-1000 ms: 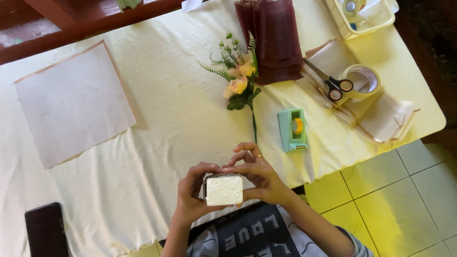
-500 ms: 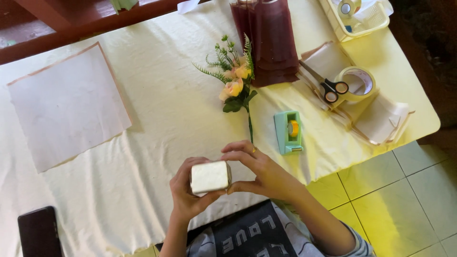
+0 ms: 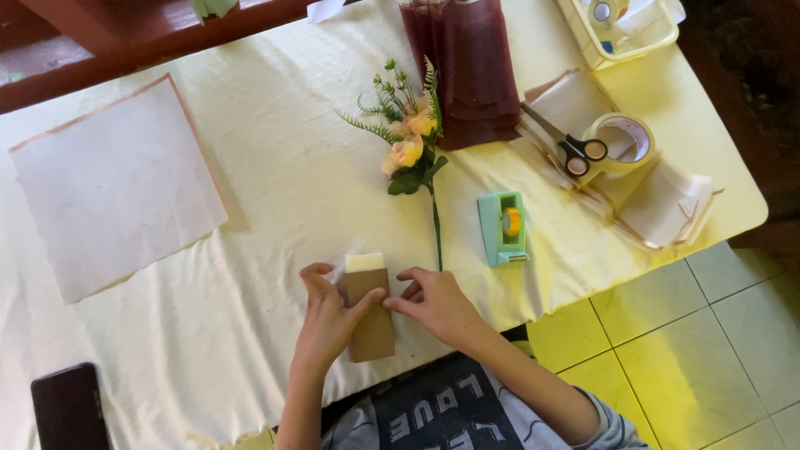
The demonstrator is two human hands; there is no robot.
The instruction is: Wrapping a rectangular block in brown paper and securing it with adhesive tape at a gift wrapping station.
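Observation:
A small folded packet (image 3: pixel 369 318), brown on top with a pale end sticking out at the far side, lies on the cream tablecloth (image 3: pixel 283 200) near the front edge. My left hand (image 3: pixel 327 317) presses on its left side, thumb across the brown face. My right hand (image 3: pixel 435 305) touches its right edge with the fingertips. Both hands pinch the packet between them against the table.
A stem of artificial flowers (image 3: pixel 410 150) lies just beyond the packet. A green tape dispenser (image 3: pixel 502 227) sits to the right, with scissors (image 3: pixel 568 147), a tape roll (image 3: pixel 623 138), dark red wrapping paper (image 3: pixel 475 75), a pale paper sheet (image 3: pixel 112 183) and a dark phone (image 3: pixel 68 408).
The packet was held up in both hands with its pale face toward me; now it lies lower on the table with its brown side up, and both hands press it down.

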